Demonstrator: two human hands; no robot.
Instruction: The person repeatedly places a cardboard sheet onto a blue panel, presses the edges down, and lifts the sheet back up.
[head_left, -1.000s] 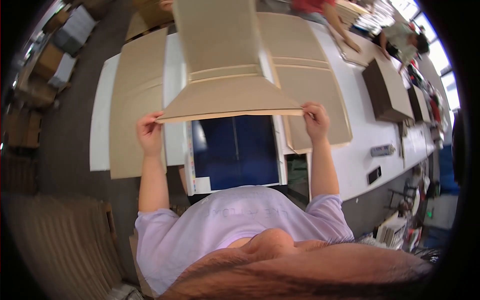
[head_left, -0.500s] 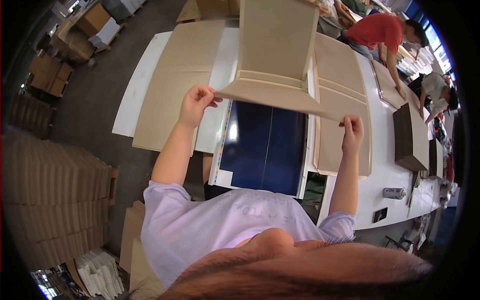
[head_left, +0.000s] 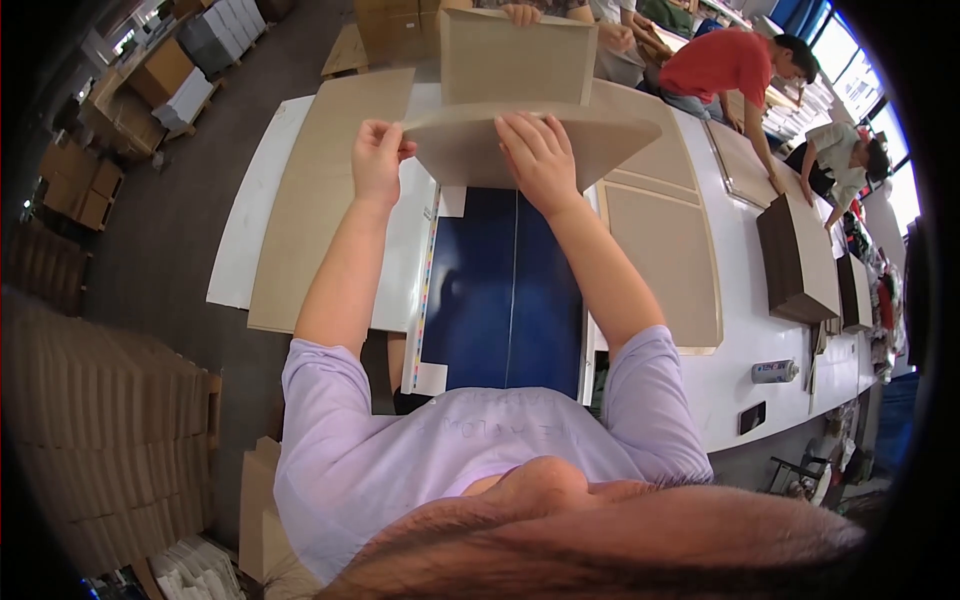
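Observation:
A tan cardboard panel is held tilted above the far part of a glossy dark blue sheet on the white table. At the panel's left corner, my left hand is closed in a pinch. My right hand lies against the panel near its middle, fingers stretched toward the upper edge; its thumb is hidden. Behind it stands another tan panel with a raised rim, and a co-worker's hand rests on its top edge.
Large tan boards lie left and right of the blue sheet. Farther right are a stack of brown boards, a spray can and a phone. A co-worker in red leans over the table. Stacked cardboard stands left.
My right hand has moved left from the panel's right corner to its middle. The panel has risen and tilted up, and the far panel has shifted away and left.

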